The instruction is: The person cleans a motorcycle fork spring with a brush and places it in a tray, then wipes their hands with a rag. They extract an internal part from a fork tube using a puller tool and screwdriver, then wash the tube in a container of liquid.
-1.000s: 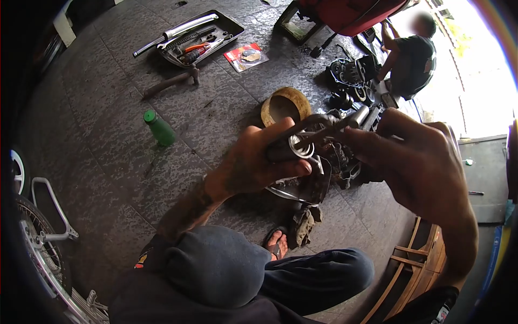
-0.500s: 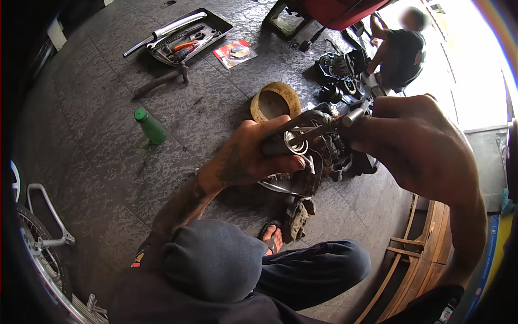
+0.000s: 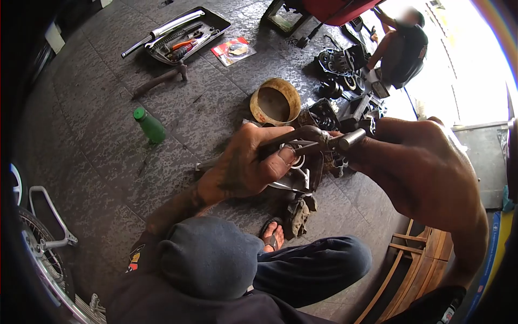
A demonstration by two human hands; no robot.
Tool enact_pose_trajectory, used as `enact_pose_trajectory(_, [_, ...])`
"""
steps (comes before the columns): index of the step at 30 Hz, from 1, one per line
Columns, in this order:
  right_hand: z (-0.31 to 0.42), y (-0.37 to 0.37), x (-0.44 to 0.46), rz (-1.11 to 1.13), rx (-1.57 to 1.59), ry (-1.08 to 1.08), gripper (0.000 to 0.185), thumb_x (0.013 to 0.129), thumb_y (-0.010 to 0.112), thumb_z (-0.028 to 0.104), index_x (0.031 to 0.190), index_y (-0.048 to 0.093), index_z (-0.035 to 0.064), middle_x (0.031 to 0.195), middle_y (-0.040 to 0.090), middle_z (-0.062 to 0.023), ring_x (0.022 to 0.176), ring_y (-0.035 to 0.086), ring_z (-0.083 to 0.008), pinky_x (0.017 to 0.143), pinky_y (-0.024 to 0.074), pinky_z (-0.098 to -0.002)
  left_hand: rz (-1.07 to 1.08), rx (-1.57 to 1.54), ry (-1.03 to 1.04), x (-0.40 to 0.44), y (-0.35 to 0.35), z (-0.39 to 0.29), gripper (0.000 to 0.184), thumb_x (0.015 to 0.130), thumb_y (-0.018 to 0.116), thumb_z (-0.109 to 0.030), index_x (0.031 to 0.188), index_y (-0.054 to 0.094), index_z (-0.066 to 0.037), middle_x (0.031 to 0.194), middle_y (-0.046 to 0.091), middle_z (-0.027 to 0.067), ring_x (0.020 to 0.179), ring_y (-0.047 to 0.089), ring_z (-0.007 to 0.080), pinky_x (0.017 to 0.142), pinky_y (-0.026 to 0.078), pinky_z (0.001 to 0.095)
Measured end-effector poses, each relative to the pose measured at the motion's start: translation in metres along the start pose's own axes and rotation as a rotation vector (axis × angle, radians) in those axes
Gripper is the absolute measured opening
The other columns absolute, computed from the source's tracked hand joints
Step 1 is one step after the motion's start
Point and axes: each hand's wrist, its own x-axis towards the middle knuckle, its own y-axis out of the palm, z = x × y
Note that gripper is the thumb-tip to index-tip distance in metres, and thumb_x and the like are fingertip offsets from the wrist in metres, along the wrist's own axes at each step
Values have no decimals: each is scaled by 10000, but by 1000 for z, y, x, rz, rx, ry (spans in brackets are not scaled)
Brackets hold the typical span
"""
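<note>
On the far left, we saw a wheel [image 3: 47, 254]. Next a green bottle [image 3: 151, 127] stood on the floor [image 3: 97, 151], then a hammer [image 3: 156, 84] lay beside a black tray [image 3: 213, 19] of tools [image 3: 184, 49]. Our left hand [image 3: 243, 162] was curled tight around a dark metal clamp [image 3: 302, 134], up in the air between our hands. A yellow ring [image 3: 294, 102] sat beyond it. Our right hand [image 3: 415, 162] was nearly closed, fingers bent to pinch the clamp's short bar [image 3: 352, 139].
</note>
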Motion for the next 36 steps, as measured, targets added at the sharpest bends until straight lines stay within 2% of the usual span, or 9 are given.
enact_pose_trajectory(2, [-4,2,-3,12,8,7,217,806,674,31,1020,704,60,697,626,-107,551,642,-225,464,481,-342,18,-60,-108,2,2,-7,279,795,506,-259,793,574,12,576,492,-29,529,420,45,478,315,237])
enact_pose_trajectory(7, [-15,13,-15,46,64,1,210,809,674,42,1015,708,66,692,627,-89,550,641,-208,459,478,-343,34,-60,-75,2,10,-5,240,758,495,-236,734,546,-3,540,462,-11,495,406,52,459,304,258])
enact_pose_trajectory(11, [-17,14,-22,81,99,-26,310,812,670,57,1120,688,82,680,623,-89,548,640,-182,456,481,-336,154,-22,-58,-1,11,-2,259,734,503,-271,671,502,-20,525,436,7,481,398,63,453,309,269])
enact_pose_trajectory(15, [-23,17,-30,128,305,10,407,815,668,76,1220,644,100,655,624,-103,533,637,-170,474,498,-333,330,-48,17,0,12,7,195,788,532,-195,783,610,-16,530,503,50,483,476,95,474,381,297])
enact_pose_trajectory(20, [-40,23,-36,146,451,-25,399,824,664,72,1222,642,105,637,650,-116,573,685,-206,494,526,-321,379,-104,-49,0,20,4,222,760,532,-230,774,613,-24,536,531,57,470,491,126,486,400,303])
enact_pose_trajectory(22, [-46,18,-31,262,403,-105,378,835,653,56,1210,648,97,666,672,-125,614,702,-216,497,537,-315,395,-128,-75,-3,24,7,222,748,536,-228,780,622,-26,537,533,58,467,490,133,488,402,307])
enact_pose_trajectory(24, [-55,16,-26,261,443,-172,348,835,661,58,1182,665,88,670,678,-119,607,699,-212,495,536,-307,471,-91,-18,-7,28,13,376,811,556,-339,706,561,22,476,441,40,417,439,93,425,326,275])
enact_pose_trajectory(32, [-65,25,-16,364,528,-279,335,822,675,38,1155,678,71,755,701,-163,614,694,-223,516,536,-313,561,-194,-42,-7,24,7,299,764,575,-275,658,533,1,499,482,48,422,469,131,434,333,293])
enact_pose_trajectory(36, [-65,26,-18,384,540,-242,334,833,667,49,1167,671,72,749,699,-156,611,692,-220,503,525,-307,635,-139,-98,-4,20,5,323,736,568,-293,760,618,25,525,509,65,458,486,120,454,351,296])
